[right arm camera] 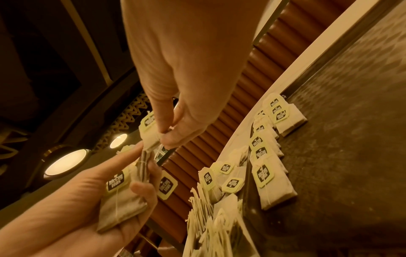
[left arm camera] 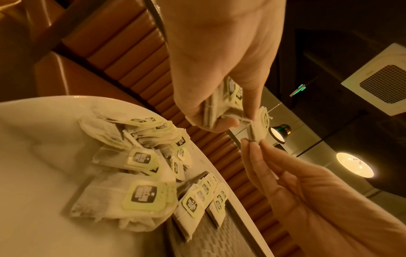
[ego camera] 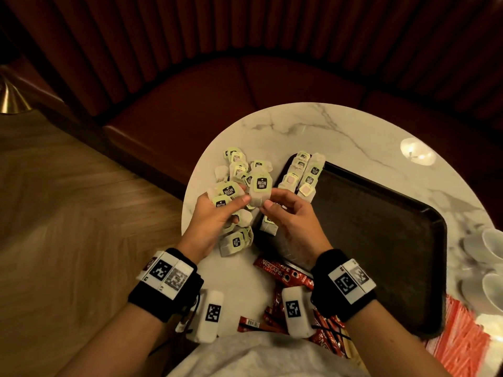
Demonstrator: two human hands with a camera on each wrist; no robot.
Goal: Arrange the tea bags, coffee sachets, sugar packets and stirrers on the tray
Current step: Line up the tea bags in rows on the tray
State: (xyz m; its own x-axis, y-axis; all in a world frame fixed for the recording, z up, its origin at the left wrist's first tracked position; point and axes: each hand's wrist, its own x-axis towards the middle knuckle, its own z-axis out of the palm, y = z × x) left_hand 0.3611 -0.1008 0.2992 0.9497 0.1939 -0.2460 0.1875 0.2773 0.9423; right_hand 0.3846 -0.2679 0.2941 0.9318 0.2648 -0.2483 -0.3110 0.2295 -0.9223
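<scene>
My left hand (ego camera: 234,204) grips a small bundle of green-tagged tea bags (ego camera: 226,193) above the table's left side. My right hand (ego camera: 268,205) pinches a single tea bag (ego camera: 260,190) by its lower edge, right beside the bundle. In the left wrist view the left hand (left arm camera: 219,120) clasps the bundle (left arm camera: 222,104) and the right fingertips (left arm camera: 252,144) hold the single bag (left arm camera: 259,125). A loose pile of tea bags (ego camera: 239,167) lies on the marble table. A row of tea bags (ego camera: 304,175) lines the left edge of the dark tray (ego camera: 381,240).
Red coffee sachets (ego camera: 283,273) lie scattered at the table's near edge between my wrists. A pile of red-and-white striped packets (ego camera: 462,344) sits at the near right. White dishes (ego camera: 490,254) stand to the right of the tray. A red padded bench (ego camera: 245,104) curves behind the round table (ego camera: 313,126).
</scene>
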